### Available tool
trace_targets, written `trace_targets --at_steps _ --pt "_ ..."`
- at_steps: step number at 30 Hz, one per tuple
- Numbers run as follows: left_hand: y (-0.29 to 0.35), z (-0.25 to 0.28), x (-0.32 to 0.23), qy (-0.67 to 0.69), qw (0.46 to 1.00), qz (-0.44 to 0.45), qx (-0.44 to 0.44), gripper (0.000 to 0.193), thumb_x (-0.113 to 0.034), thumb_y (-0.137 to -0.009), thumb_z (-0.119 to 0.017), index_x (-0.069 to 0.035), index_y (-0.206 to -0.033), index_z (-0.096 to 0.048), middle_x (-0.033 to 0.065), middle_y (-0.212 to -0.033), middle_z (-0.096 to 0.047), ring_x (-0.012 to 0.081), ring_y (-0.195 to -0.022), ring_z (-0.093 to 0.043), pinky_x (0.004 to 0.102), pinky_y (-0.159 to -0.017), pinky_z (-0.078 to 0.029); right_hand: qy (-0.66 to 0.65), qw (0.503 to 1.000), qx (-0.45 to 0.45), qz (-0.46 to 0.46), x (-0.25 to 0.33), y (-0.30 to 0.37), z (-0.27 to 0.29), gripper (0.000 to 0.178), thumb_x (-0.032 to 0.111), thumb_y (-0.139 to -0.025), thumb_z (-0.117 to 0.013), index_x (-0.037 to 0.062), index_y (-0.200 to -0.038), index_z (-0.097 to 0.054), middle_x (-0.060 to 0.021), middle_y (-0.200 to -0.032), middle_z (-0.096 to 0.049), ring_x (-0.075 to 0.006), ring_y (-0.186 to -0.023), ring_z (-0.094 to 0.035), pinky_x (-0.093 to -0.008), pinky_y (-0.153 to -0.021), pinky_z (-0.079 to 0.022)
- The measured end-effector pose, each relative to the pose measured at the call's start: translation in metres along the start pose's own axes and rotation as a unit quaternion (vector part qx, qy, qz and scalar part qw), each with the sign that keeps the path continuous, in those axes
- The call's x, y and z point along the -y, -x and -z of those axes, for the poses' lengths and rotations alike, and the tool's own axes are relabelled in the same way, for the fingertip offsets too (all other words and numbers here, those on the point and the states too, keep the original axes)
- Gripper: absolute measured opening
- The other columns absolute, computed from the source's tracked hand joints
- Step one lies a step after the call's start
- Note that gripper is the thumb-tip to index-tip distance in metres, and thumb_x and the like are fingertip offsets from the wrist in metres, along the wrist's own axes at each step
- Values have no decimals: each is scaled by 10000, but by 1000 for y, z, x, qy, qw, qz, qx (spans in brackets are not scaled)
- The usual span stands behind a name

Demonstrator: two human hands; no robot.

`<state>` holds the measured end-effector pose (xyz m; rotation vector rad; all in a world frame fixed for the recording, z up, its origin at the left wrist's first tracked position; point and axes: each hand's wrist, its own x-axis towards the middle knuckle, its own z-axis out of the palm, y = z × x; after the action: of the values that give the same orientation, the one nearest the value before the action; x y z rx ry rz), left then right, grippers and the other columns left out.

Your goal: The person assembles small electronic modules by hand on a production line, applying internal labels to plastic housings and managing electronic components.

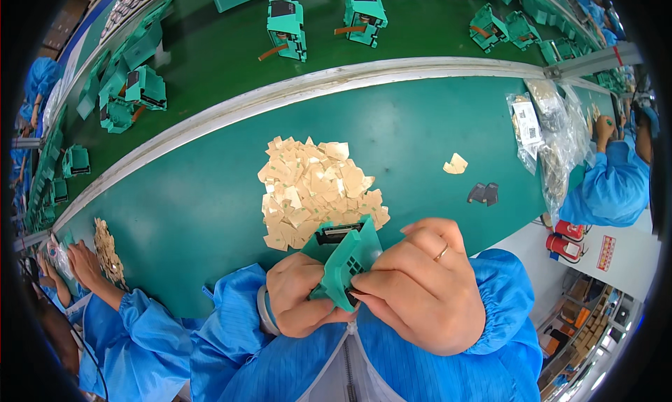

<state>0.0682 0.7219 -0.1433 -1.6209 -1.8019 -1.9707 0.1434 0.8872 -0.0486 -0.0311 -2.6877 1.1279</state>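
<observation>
Between my two hands, close to my chest, is a green plastic housing (355, 253) with a grid of small holes in one wall and a dark and silver connector at its top. My left hand (299, 295) wraps round its left side and lower edge. With thumb and finger, my right hand (428, 288) pinches at the housing's lower right edge, where a small black part (352, 298) shows. Most of that part is hidden by my fingers. Just beyond the housing lies a heap of thin beige pieces (315, 185) on the green table.
Two black pieces (483, 194) and a loose beige piece (456, 164) lie to the right. Plastic bags (553, 136) sit at the right end. Past a pale rail (336, 78), more green housings (287, 29) stand on a dark green belt. Co-workers (612, 181) sit on both sides.
</observation>
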Motion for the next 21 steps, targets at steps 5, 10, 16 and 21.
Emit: trace_targets --at_steps 5,10,16,21 --pt "-1 2 -1 0 1000 0 1 397 -192 -616 -803 -62 -824 -491 149 -846 -583 203 -562 -548 285 -430 -401 11 1000 0 -11 4 -1 -1 207 129 -612 -717 65 -793 -640 -20 -736 -564 -193 -684 -518 -379 -753 -415" --pt "-1 0 0 -27 1000 -14 -4 392 -194 -600 -807 -62 -786 -488 144 -836 -580 198 -546 -539 282 -421 -390 29 999 3 -12 5 -1 -2 207 119 -601 -715 62 -783 -635 -19 -736 -558 -191 -684 -517 -381 -758 -414" --pt "-15 10 -12 -43 995 46 73 330 -39 -573 -744 -57 -826 -533 113 -750 -567 171 -499 -493 266 -399 -351 41 999 -20 -10 5 -2 -6 225 93 -566 -707 65 -778 -635 -15 -725 -543 -179 -678 -510 -372 -742 -425" --pt "6 4 -18 38 976 216 -8 346 -10 -536 -700 -20 -850 -553 82 -676 -552 164 -479 -470 270 -395 -332 22 998 -27 45 -1 4 -11 303 140 -568 -645 51 -857 -622 -20 -770 -490 -173 -665 -475 -308 -688 -398"
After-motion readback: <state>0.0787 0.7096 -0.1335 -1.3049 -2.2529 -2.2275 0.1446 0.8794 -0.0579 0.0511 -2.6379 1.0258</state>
